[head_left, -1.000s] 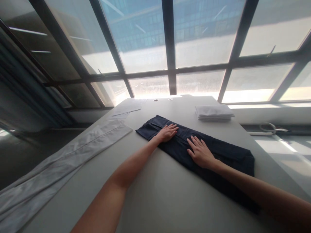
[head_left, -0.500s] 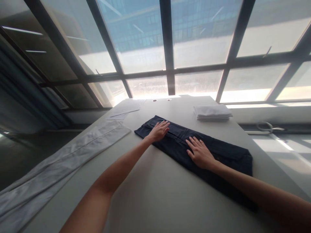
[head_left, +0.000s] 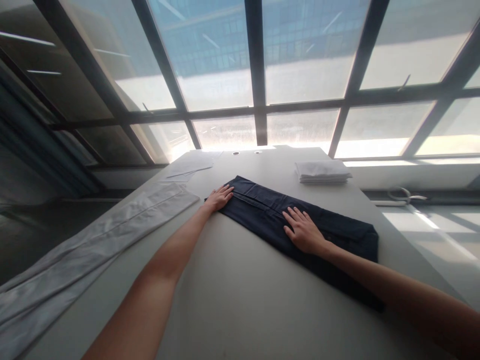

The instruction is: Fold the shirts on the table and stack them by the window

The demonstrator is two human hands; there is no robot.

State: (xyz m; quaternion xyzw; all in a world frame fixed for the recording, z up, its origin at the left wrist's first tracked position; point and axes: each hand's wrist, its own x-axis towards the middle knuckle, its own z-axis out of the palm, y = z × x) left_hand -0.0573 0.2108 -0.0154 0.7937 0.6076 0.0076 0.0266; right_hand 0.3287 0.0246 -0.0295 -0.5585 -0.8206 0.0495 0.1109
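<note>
A dark navy folded garment (head_left: 262,202), which looks like a pair of trousers, lies slantwise on the white table (head_left: 232,285). My left hand (head_left: 220,197) rests flat on its far left end, fingers stretched out. Across the middle of the cloth lies my right hand (head_left: 303,230), palm down with the fingers spread. Neither hand grips anything. My right forearm covers part of the garment's near right side.
Left of the garment, a long light grey cloth (head_left: 123,225) runs along the table edge. White sheets (head_left: 187,167) lie behind it. A stack of folded white cloth (head_left: 323,171) sits at the back right. Large windows (head_left: 303,55) rise beyond the table.
My left hand has slid left along the navy garment to its far left end. My right hand has stayed at about the same spot on the cloth. The view has shifted slightly.
</note>
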